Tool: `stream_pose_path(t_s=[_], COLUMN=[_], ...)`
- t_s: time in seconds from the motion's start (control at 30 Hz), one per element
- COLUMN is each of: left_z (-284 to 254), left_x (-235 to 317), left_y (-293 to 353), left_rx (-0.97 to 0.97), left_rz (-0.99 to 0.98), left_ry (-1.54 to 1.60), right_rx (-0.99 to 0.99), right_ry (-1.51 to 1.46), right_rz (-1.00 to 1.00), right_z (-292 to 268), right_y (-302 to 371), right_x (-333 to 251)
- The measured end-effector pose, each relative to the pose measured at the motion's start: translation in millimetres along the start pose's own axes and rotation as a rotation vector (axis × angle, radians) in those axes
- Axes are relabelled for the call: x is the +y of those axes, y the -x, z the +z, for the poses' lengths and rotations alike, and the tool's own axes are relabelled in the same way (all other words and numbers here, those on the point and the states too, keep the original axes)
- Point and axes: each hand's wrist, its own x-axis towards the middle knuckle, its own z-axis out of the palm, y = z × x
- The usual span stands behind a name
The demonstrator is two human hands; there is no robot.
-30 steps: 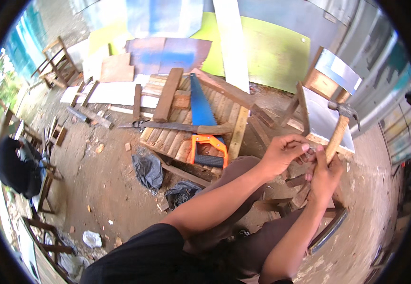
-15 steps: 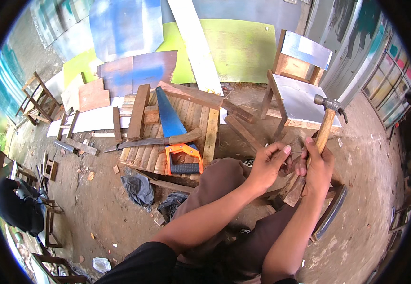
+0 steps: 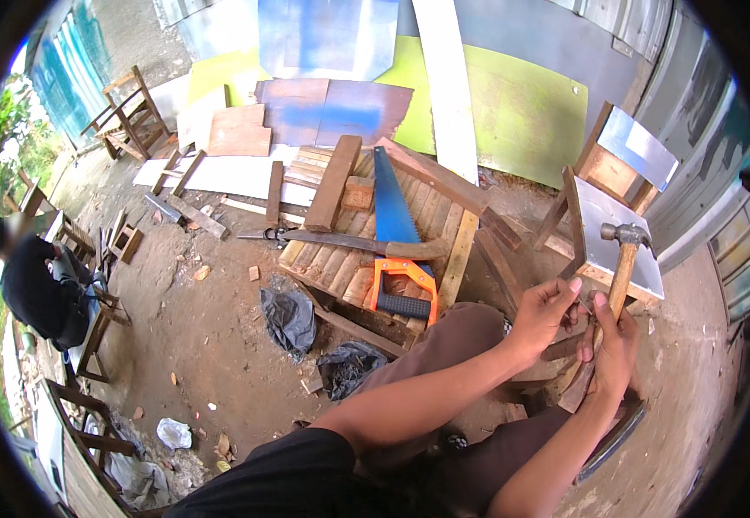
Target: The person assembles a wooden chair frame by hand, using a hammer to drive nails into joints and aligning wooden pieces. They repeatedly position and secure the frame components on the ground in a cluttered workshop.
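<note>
My right hand is wrapped round the wooden handle of a claw hammer, its metal head pointing up. Close beside it, my left hand has thumb and fingers pinched together on what looks like a thin nail, partly hidden by the fingers. The fingertips of both hands nearly meet. Beneath them, by my knees, is a wooden piece, mostly covered by my hands and forearm. To the left, a handsaw with blue blade and orange handle lies on a slatted wooden table, with a long knife across it.
A wooden chair with pale seat stands ahead on the right. Black plastic bags lie by the low table. Wood offcuts are scattered on the floor, and painted panels lean behind. Another person sits far left.
The view has swung left, so everything sits further right in the picture. Both hands keep their holds close together, and the hammer stays upright in my right hand.
</note>
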Motion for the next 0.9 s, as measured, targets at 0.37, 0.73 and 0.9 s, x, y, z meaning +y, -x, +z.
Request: stream_pose_path(t_s=[0.37, 0.73, 0.9], left_z=[-6, -3, 12], left_x=[7, -3, -19], left_y=[-1, -4, -10], left_rx=[-0.066, -0.236, -0.285], left_rz=[0.035, -0.004, 0.007], left_ry=[0.017, -0.144, -0.11], right_rx=[-0.028, 0.181, 0.25], right_ry=[0.033, -0.002, -0.082], right_rz=[-0.014, -0.058, -0.066], right_z=[-1, -14, -33], right_y=[-7, -11, -4], right_x=[10, 9, 10])
